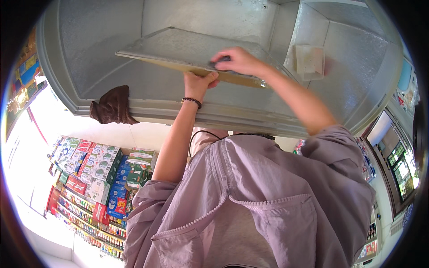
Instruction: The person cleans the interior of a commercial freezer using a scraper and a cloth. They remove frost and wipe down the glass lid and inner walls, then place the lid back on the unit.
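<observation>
My left hand (200, 82), with a dark bead bracelet at the wrist, grips the near edge of a flat grey panel (197, 47) from below. The panel is tilted inside a grey metal-lined chest freezer (100, 72), and a yellowish-brown strip (234, 79) runs under its near edge. My right hand (236, 61), slightly blurred, holds a small dark object (224, 59) against the panel's top near that edge. The fingers partly hide it, so its kind cannot be made out.
A dark brown cloth (112, 105) hangs over the freezer's front rim (234, 117) at the left. A translucent plastic container (310, 63) is in the right compartment, past a divider (285, 30). Stacked packaged goods (100, 160) and shelves of bottles (90, 217) stand behind me, lower left.
</observation>
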Available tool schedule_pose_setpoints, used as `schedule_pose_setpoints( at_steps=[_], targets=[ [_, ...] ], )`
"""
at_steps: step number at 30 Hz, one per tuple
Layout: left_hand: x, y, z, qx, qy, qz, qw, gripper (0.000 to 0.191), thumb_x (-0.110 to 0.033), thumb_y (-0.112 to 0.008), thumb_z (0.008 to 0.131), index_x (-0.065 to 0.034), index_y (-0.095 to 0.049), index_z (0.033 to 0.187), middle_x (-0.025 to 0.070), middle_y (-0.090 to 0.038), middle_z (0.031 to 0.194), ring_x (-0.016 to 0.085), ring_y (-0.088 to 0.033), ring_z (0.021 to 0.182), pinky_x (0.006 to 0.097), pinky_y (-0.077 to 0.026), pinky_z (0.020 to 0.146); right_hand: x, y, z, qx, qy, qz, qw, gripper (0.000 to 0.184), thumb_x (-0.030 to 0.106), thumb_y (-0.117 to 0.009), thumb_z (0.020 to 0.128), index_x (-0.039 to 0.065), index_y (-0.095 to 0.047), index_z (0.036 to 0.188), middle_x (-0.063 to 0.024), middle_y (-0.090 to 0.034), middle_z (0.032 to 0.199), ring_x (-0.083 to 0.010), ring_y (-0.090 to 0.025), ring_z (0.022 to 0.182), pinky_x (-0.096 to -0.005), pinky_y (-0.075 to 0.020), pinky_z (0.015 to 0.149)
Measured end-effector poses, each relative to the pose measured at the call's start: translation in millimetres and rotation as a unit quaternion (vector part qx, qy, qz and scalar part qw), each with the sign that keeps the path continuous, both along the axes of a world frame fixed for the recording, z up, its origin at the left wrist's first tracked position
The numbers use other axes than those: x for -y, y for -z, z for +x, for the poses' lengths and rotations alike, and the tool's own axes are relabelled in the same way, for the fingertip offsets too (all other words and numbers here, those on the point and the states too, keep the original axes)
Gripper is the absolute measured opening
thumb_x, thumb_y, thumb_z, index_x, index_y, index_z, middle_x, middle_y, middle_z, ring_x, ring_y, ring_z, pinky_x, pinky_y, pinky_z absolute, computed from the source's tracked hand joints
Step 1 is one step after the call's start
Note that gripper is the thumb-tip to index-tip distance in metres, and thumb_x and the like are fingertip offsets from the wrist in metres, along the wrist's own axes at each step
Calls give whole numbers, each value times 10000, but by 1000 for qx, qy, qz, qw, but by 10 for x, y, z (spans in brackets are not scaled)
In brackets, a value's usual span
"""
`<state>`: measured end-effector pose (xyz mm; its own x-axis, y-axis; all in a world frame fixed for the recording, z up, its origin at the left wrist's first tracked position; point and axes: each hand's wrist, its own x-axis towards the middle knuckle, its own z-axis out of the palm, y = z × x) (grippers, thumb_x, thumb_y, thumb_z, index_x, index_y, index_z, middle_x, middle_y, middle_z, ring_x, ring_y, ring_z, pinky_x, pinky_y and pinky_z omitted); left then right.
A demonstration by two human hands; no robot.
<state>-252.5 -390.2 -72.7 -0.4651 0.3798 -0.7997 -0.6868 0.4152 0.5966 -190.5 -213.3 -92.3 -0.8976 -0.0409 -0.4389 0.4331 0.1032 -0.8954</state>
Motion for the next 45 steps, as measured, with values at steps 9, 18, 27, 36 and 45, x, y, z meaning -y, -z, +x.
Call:
schedule_pose_setpoints(
  at_steps=[9, 18, 27, 36, 45],
  targets=[
    [50, 45, 14, -5, -6, 10, 1000, 157, -15, -703, 758, 72, -632, 868, 126, -658, 821, 189, -656, 667, 276, -574, 599, -122, -78, -21, 12, -58, -15, 998, 301, 217, -659, 769, 41, -659, 1013, -89, -677, 957, -188, -614, 867, -302, -467, 783],
    [44, 12, 5, 2, -27, 32, 999, 195, 24, -708, 746, 39, -605, 911, 98, -643, 837, 187, -647, 688, 281, -581, 590, 454, 93, -728, -44, -8, -36, 998, 299, 215, -657, 777, 52, -651, 1028, -89, -664, 990, -199, -606, 905, -317, -469, 809],
    [23, 76, 34, 5, -50, 45, 998, 185, 35, -707, 736, 64, -586, 872, 116, -643, 805, 193, -649, 682, 271, -565, 558, 411, 198, -845, -61, -65, 61, 994, 320, 233, -663, 761, 50, -650, 1023, -95, -669, 990, -227, -620, 923, -337, -468, 812],
    [-31, 28, 51, -4, -105, 61, 993, 205, 73, -701, 705, 64, -535, 824, 116, -623, 731, 167, -615, 574, 250, -494, 450, 175, 209, -651, 20, -67, -89, 994, 333, 222, -649, 815, 46, -634, 1097, -93, -664, 984, -161, -609, 910, -289, -477, 808],
    [-49, -46, 16, -5, -103, 54, 993, 170, 73, -685, 710, 46, -526, 764, 95, -596, 666, 145, -547, 501, 255, -447, 433, 1137, 425, -1785, -173, 55, 34, 983, 350, 365, -600, 863, 165, -626, 1150, -88, -592, 1032, -232, -526, 996, -342, -405, 918]
  ],
)
